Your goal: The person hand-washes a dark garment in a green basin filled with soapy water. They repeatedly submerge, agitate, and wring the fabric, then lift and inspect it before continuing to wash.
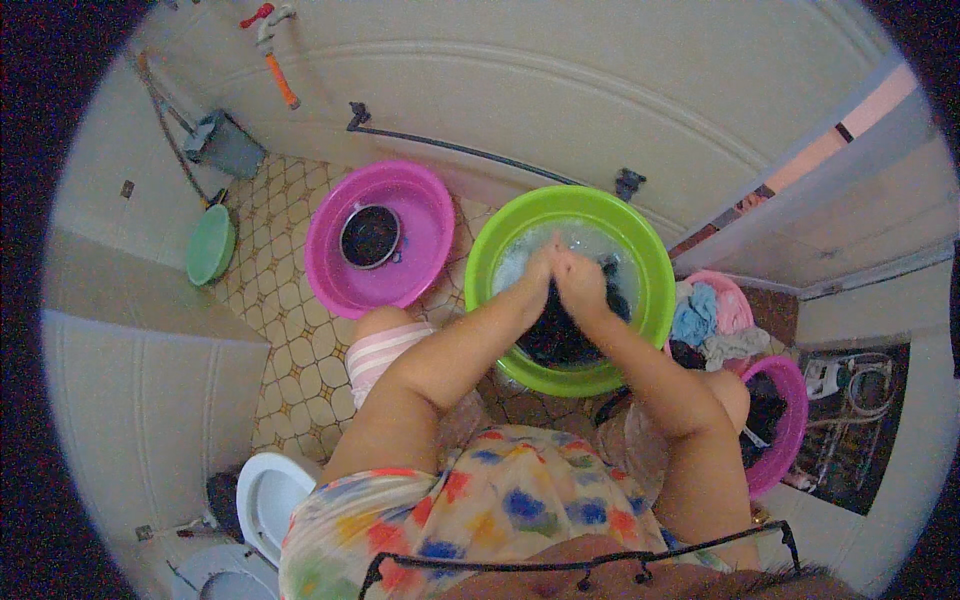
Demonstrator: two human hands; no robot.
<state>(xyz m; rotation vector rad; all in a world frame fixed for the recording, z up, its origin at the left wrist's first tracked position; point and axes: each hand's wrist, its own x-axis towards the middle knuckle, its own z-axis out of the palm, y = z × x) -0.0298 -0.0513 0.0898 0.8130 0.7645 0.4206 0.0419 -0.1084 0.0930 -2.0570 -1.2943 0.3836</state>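
Observation:
In front of me stands a round lime-green basin with soapy, foamy water in it. A dark, wet cloth lies in the water and comes up to my hands. My left hand and my right hand meet over the middle of the basin, with their fingers closed against each other. Both appear to grip a part of the dark cloth between them. The fingers largely cover the gripped part, and what kind of garment it is cannot be made out.
Left of it, a pink basin holds a dark round pan-like vessel. At right are a pink tub of light clothes and a magenta basin of dark ones. A pipe runs along the wall. A green bowl leans at far left.

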